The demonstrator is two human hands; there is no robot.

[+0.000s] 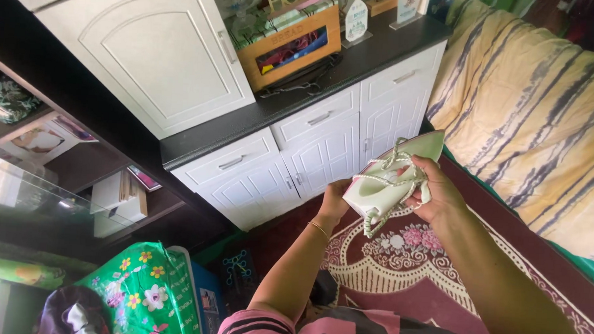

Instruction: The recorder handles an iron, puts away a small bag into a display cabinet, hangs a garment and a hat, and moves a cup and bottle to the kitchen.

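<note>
Green-white iron (pixel 393 174), cord-wrapped, gripped by left hand (pixel 334 201), right hand (pixel 439 190).

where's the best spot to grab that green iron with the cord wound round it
Judging by its pose, the handle on the iron looks best, taken from the right, where the right hand already wraps it over the wound cord. The soleplate faces away and its tip points up toward the cabinet, so the broad heel suits a supporting grip from the left, where the left hand sits.
</note>
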